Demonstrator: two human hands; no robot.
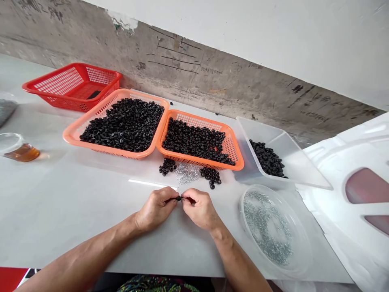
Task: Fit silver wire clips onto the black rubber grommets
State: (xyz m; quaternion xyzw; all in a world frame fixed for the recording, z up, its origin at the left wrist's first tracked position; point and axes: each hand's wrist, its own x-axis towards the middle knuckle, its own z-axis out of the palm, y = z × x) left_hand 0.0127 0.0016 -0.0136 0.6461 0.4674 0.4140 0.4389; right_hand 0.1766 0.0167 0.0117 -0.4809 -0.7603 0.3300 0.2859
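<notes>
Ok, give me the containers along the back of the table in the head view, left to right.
red plastic basket → large orange basket → small orange basket → clear plastic tub

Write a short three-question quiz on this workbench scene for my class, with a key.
1. True or false: the left hand and the right hand pinch a small black piece between them.
2. Which container holds small silvery pieces? A the red basket, B the round clear dish, C the orange basket.
3. What lies on the table between the two small heaps of black rings?

Key: 1 true; 2 B; 3 loose silvery pieces.
</notes>
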